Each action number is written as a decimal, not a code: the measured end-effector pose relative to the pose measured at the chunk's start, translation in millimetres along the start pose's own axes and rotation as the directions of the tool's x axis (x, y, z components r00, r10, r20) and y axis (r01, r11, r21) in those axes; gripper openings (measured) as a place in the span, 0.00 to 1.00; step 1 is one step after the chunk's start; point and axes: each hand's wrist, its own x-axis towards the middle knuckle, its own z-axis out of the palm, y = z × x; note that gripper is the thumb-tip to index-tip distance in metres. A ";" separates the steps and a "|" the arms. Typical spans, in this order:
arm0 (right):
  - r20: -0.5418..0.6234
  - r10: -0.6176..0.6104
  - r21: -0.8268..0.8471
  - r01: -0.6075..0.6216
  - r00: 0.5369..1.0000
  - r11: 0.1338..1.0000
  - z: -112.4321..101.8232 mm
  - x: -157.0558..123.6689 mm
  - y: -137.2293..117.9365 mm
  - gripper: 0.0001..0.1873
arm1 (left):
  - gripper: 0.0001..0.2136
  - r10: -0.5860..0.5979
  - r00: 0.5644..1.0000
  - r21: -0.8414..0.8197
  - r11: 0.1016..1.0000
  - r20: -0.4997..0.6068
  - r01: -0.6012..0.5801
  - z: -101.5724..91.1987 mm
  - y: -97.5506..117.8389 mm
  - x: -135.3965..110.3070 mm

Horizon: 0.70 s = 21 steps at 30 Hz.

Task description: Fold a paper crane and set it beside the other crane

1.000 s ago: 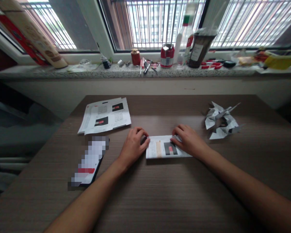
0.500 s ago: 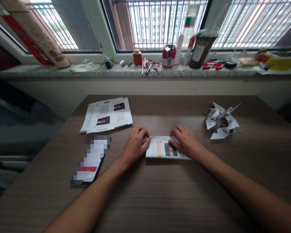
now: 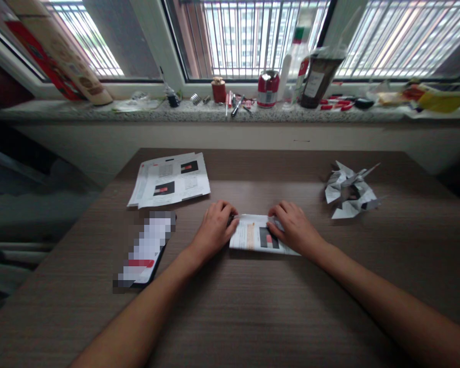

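A folded sheet of printed paper [image 3: 251, 234] lies on the table in front of me, its long side running left to right. At its left end my left hand [image 3: 218, 225] is closed on the paper's upper corner, thumb and curled fingers together. My right hand [image 3: 291, 224] grips the right part, with the thumb lying on the printed face and the fingers bent over the far edge. That hand hides the paper's right end.
Loose printed sheets [image 3: 172, 179] lie at the back left, with a phone [image 3: 149, 250] below them. Several folded paper shapes [image 3: 350, 191] sit at the back right. On the stone windowsill [image 3: 199, 113] stand a red can [image 3: 268, 89], a dark cup [image 3: 322, 76] and small items.
The view has shifted very slightly. Both hands keep nearly the same place on the folded paper, whose near edge has turned a little.
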 end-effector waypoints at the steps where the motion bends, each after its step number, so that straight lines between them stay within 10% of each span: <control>1: 0.003 0.000 0.005 0.000 1.000 1.000 -0.4 0.0 -0.5 0.08 | 0.03 0.004 1.000 -0.001 1.000 0.001 -0.004 0.0 0.2 0.0; 21: 0.130 0.002 0.438 -0.059 0.991 0.897 -31.5 3.8 -9.6 0.08 | 0.07 -0.177 0.981 -0.735 0.654 0.083 0.180 -16.9 22.6 -8.6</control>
